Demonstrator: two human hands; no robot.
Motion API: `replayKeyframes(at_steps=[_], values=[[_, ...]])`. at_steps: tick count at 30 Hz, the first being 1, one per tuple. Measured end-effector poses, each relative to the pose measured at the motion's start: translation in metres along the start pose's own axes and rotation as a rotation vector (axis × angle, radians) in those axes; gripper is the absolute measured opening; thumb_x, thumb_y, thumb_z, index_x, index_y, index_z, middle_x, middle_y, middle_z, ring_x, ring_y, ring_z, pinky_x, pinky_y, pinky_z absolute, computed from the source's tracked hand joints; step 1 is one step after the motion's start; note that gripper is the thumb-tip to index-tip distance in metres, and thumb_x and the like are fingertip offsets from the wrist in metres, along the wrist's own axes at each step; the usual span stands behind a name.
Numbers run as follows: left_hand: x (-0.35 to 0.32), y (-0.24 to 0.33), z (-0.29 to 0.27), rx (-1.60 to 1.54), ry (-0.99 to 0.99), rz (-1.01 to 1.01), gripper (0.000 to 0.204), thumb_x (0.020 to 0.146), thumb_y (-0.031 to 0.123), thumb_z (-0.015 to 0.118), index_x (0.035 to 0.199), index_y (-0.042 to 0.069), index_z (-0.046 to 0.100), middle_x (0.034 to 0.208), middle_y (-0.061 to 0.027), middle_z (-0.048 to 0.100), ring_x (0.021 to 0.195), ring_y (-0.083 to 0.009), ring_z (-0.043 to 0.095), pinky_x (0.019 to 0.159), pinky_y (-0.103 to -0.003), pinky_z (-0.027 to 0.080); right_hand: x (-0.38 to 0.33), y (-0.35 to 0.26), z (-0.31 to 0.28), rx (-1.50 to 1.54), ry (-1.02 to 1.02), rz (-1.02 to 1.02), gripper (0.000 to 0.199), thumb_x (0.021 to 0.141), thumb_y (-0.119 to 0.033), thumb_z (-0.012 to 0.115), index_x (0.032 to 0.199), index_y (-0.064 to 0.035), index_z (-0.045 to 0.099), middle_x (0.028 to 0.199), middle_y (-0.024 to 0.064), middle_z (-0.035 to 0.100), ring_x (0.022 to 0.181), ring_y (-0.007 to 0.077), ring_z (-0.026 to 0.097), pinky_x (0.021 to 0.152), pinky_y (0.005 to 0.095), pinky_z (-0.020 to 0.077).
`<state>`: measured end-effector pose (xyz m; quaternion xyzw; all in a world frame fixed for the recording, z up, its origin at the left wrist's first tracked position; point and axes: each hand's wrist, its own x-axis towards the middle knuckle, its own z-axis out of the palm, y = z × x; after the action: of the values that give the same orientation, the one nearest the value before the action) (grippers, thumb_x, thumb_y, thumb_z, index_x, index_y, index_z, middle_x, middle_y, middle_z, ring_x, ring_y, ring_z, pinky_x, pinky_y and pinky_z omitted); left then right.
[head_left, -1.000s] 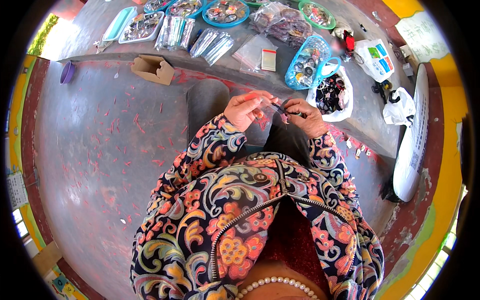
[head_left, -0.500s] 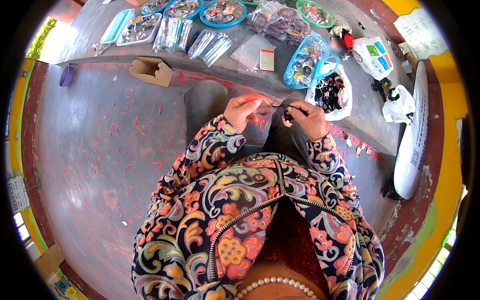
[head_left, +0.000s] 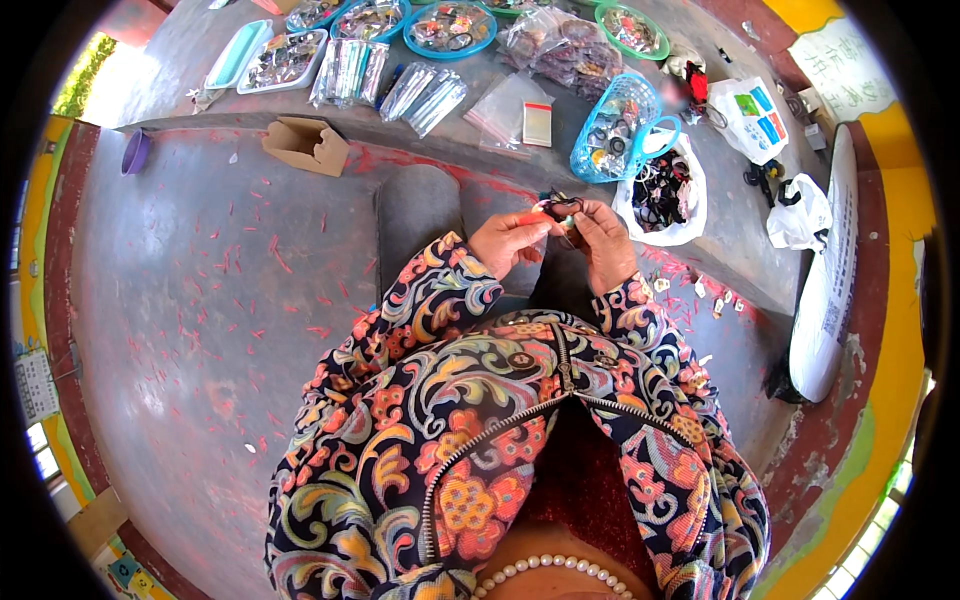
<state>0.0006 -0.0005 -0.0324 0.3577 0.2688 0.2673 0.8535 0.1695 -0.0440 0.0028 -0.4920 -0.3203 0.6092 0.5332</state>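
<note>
My left hand point(head_left: 512, 240) and my right hand point(head_left: 604, 240) meet in front of me above my grey-trousered knees point(head_left: 415, 215). Together they pinch a small dark looped piece with a red part point(head_left: 560, 207) between the fingertips. Both sleeves carry a bright floral pattern. Just beyond my right hand stand a blue wire basket point(head_left: 620, 125) with small items and a white plastic bag point(head_left: 665, 195) full of dark pieces.
Teal trays point(head_left: 275, 60), round bowls point(head_left: 450, 25) and clear packets point(head_left: 425, 95) line the raised ledge ahead. A small cardboard box point(head_left: 305, 145) and a purple cup point(head_left: 135, 152) sit to the left. Red scraps litter the grey floor point(head_left: 200, 300). White bags point(head_left: 800, 215) lie right.
My hands have come closer together and the small piece has shifted slightly upward between the fingertips. The view has tilted a little.
</note>
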Motion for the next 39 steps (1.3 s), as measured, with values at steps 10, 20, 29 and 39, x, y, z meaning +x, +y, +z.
replayKeyframes(at_steps=[10,20,29,39], values=[[-0.008,0.011,0.001,-0.24,-0.061,0.058,0.023,0.086,0.015,0.05,0.102,0.0,0.056,0.099,-0.0092,0.058,0.088,-0.0157,0.056,0.069,-0.026,0.047,0.003,0.009,-0.006,-0.488,0.05,-0.438,0.012,0.076,0.001,0.06,0.088,0.0011,0.063,0.093,0.0048,0.06,0.08,0.0095,0.053,0.077,0.0225,0.0417],[-0.006,0.008,-0.008,-0.216,-0.329,0.153,0.023,0.087,0.012,0.046,0.102,-0.003,0.055,0.1,-0.0129,0.056,0.092,-0.0259,0.057,0.086,-0.039,0.043,-0.005,-0.012,-0.001,0.083,0.062,-0.054,0.007,0.076,0.0,0.06,0.083,0.0003,0.061,0.081,0.005,0.061,0.074,0.011,0.056,0.071,0.0222,0.0439],[-0.004,0.008,-0.01,-0.142,-0.37,0.348,0.032,0.082,0.021,0.055,0.097,-0.007,0.058,0.114,-0.0154,0.046,0.091,-0.0199,0.05,0.069,-0.029,0.041,-0.008,-0.019,0.002,0.109,-0.012,-0.166,0.007,0.078,0.001,0.055,0.083,-0.0037,0.054,0.079,0.0022,0.057,0.073,0.01,0.054,0.07,0.0231,0.0441],[-0.007,0.011,-0.011,-0.086,-0.401,0.376,0.024,0.083,0.013,0.052,0.095,-0.007,0.059,0.124,-0.0162,0.039,0.107,-0.0252,0.046,0.092,-0.039,0.033,-0.01,-0.028,0.003,0.182,-0.142,-0.11,0.019,0.075,0.007,0.052,0.09,-0.0047,0.051,0.081,-0.0002,0.052,0.079,0.0103,0.052,0.074,0.023,0.0412]])
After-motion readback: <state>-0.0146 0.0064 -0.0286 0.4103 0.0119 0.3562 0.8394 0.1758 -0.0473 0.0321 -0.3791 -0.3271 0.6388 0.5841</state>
